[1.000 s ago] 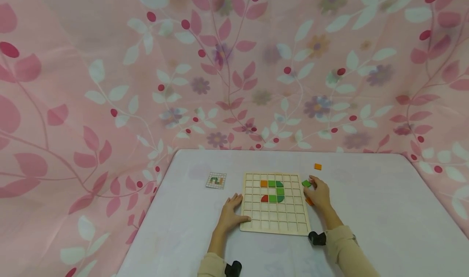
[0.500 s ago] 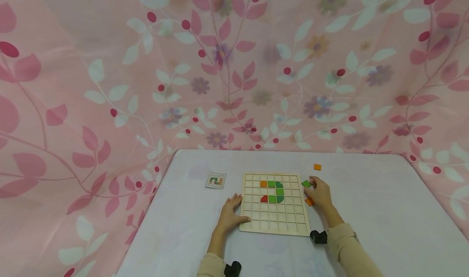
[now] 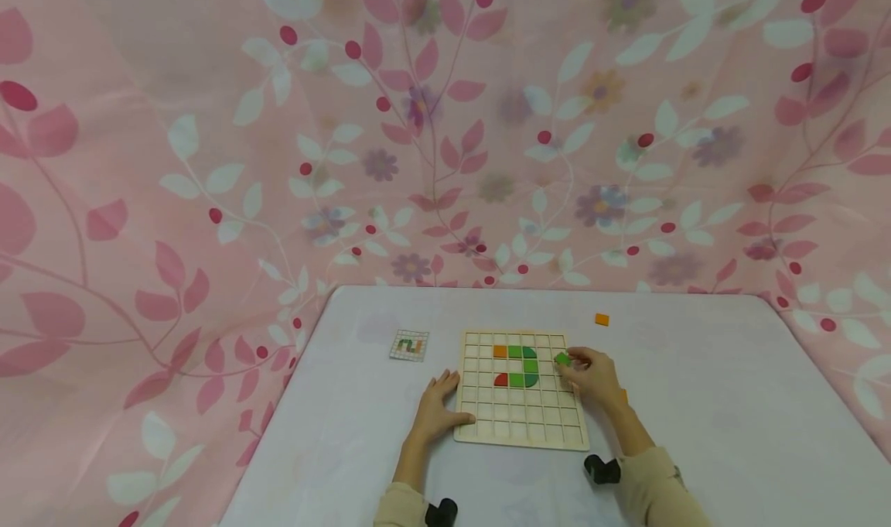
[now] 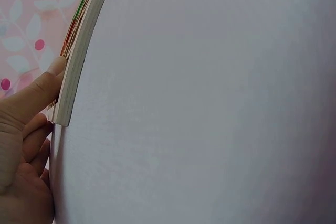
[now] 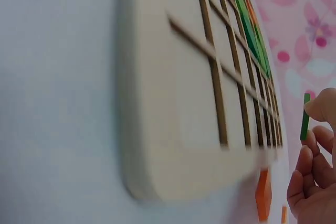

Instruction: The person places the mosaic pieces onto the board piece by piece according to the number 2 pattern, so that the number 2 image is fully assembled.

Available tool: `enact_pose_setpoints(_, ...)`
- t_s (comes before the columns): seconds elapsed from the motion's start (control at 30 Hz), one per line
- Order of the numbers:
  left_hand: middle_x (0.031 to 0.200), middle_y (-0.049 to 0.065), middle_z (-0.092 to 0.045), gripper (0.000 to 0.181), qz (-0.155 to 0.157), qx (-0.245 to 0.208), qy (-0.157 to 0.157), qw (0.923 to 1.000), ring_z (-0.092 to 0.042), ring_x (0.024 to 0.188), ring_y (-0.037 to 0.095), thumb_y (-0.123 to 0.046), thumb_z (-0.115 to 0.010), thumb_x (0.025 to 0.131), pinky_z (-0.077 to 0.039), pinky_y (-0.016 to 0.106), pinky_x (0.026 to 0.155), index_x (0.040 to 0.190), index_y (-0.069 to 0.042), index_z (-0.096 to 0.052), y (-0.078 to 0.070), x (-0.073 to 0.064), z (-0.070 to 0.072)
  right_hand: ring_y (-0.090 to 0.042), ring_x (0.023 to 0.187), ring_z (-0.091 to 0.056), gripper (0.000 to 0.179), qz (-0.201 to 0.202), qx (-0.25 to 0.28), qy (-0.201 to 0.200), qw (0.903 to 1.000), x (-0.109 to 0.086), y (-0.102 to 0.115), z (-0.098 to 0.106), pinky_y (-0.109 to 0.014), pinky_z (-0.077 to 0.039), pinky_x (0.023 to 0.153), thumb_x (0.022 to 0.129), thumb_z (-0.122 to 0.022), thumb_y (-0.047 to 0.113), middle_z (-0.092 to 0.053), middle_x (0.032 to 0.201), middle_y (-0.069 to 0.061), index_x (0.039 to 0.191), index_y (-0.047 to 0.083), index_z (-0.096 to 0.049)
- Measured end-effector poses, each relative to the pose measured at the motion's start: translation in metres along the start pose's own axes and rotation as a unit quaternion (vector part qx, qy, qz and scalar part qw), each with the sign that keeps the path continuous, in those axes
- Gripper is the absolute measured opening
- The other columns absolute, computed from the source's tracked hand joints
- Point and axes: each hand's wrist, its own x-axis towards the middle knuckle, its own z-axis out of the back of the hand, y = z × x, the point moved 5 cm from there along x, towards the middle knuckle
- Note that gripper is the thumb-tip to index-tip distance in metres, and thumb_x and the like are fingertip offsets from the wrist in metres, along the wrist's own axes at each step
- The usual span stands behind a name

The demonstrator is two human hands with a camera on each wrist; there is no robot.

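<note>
A square wooden grid board [image 3: 490, 430] lies on the table, several green, red and orange tiles set in its upper middle cells. My left hand [image 3: 435, 406] rests against the board's left edge, fingers stretched out along it and the thumb on the rim. Between thumb and fingers of my right hand [image 3: 597, 378] a thin green square tile [image 3: 562, 358] is pinched, over the right side of the board. The right wrist view shows this green tile [image 5: 305, 116] edge-on, beside the board's far end.
A small pattern card [image 3: 410, 345] lies left of the board. One orange tile [image 3: 602, 319] sits at the back right. Another orange tile [image 5: 263, 195] lies by the board's right edge, mostly hidden by the right hand in the head view.
My right hand has moved left with the green tile, from beside the board to over its right columns. The left hand has stayed at the board's left edge.
</note>
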Motion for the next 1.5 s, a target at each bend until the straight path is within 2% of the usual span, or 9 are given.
enact_pose_setpoints(0.17, 0.137, 0.028, -0.044, 0.086, -0.003, 0.002, -0.001, 1.0, -0.031, 0.132, 0.048, -0.02, -0.088, 0.06, -0.022, 0.059, 0.111, 0.131, 0.009, -0.049, 0.001, 0.0, 0.001, -0.024, 0.076, -0.06, 0.03, 0.044, 0.04, 0.029, 0.9978, -0.016, 0.022, -0.029, -0.023, -0.052, 0.064, 0.071, -0.074, -0.002, -0.068, 0.089, -0.016, 0.099, -0.009, -0.067)
enact_pose_setpoints(0.27, 0.136, 0.028, -0.045, 0.086, -0.012, 0.007, -0.001, 0.9999, -0.033, 0.132, 0.047, -0.021, -0.088, 0.06, -0.022, 0.058, 0.111, 0.13, 0.009, -0.049, 0.001, 0.001, 0.001, -0.024, 0.077, -0.061, 0.029, 0.076, 0.04, 0.042, 0.9955, -0.022, 0.032, -0.047, -0.025, -0.053, 0.064, 0.07, -0.075, -0.001, -0.069, 0.088, -0.014, 0.098, -0.008, -0.068)
enact_pose_setpoints(0.5, 0.136, 0.029, -0.045, 0.086, -0.01, 0.012, 0.001, 0.9999, -0.033, 0.131, 0.048, -0.021, -0.088, 0.06, -0.022, 0.058, 0.11, 0.13, 0.009, -0.049, 0.002, 0.001, 0.0, -0.02, 0.076, -0.062, 0.028, 0.125, 0.028, 0.066, 0.9896, -0.03, 0.046, -0.077, -0.026, -0.055, 0.067, 0.069, -0.075, 0.0, -0.067, 0.086, -0.008, 0.095, -0.005, -0.068)
enact_pose_setpoints(0.7, 0.137, 0.029, -0.044, 0.085, -0.006, 0.01, 0.002, 0.9999, -0.032, 0.132, 0.047, -0.022, -0.088, 0.061, -0.022, 0.057, 0.111, 0.13, 0.01, -0.049, 0.001, 0.001, 0.0, -0.018, 0.079, -0.059, 0.026, 0.149, 0.028, 0.079, 0.9853, -0.037, 0.054, -0.087, -0.027, -0.053, 0.069, 0.069, -0.075, 0.002, -0.067, 0.087, -0.005, 0.093, -0.002, -0.07)
enact_pose_setpoints(1.03, 0.133, 0.026, -0.049, 0.086, -0.025, 0.019, 0.006, 0.9995, -0.037, 0.132, 0.041, -0.023, -0.088, 0.061, -0.021, 0.054, 0.112, 0.129, 0.012, -0.049, -0.002, 0.001, 0.001, -0.025, 0.094, -0.06, 0.024, 0.175, 0.033, 0.099, 0.9791, -0.038, 0.053, -0.09, -0.042, -0.05, 0.084, 0.073, -0.076, 0.002, -0.07, 0.097, -0.005, 0.097, 0.003, -0.072)
enact_pose_setpoints(1.17, 0.134, 0.026, -0.048, 0.086, -0.023, 0.02, 0.007, 0.9995, -0.036, 0.132, 0.042, -0.023, -0.088, 0.061, -0.021, 0.055, 0.112, 0.129, 0.012, -0.049, 0.0, 0.001, 0.0, -0.024, 0.092, -0.061, 0.024, 0.191, 0.037, 0.083, 0.9774, -0.038, 0.053, -0.092, -0.041, -0.05, 0.082, 0.073, -0.078, 0.008, -0.071, 0.095, -0.006, 0.096, 0.003, -0.073)
enact_pose_setpoints(1.3, 0.135, 0.026, -0.048, 0.086, -0.021, 0.017, 0.005, 0.9996, -0.036, 0.132, 0.043, -0.023, -0.088, 0.061, -0.022, 0.056, 0.111, 0.13, 0.011, -0.049, 0.001, 0.001, 0.0, -0.02, 0.086, -0.062, 0.025, 0.228, 0.017, 0.032, 0.9731, -0.04, 0.056, -0.096, -0.037, -0.048, 0.077, 0.071, -0.082, 0.015, -0.072, 0.09, -0.005, 0.091, 0.004, -0.074)
enact_pose_setpoints(1.4, 0.135, 0.025, -0.048, 0.086, -0.018, 0.017, 0.006, 0.9997, -0.035, 0.132, 0.042, -0.024, -0.088, 0.061, -0.021, 0.055, 0.112, 0.13, 0.01, -0.049, 0.002, 0.001, 0.0, -0.019, 0.082, -0.062, 0.023, 0.249, -0.002, -0.006, 0.9685, -0.042, 0.058, -0.098, -0.037, -0.046, 0.074, 0.067, -0.084, 0.014, -0.073, 0.086, -0.003, 0.086, 0.006, -0.075)
enact_pose_setpoints(1.5, 0.135, 0.025, -0.049, 0.086, -0.022, 0.022, 0.007, 0.9995, -0.036, 0.132, 0.041, -0.025, -0.088, 0.061, -0.021, 0.055, 0.112, 0.13, 0.01, -0.049, 0.002, 0.002, 0.0, -0.019, 0.081, -0.063, 0.023, 0.257, -0.01, -0.022, 0.9661, -0.042, 0.058, -0.099, -0.037, -0.046, 0.074, 0.063, -0.085, 0.011, -0.073, 0.084, -0.002, 0.083, 0.007, -0.075)
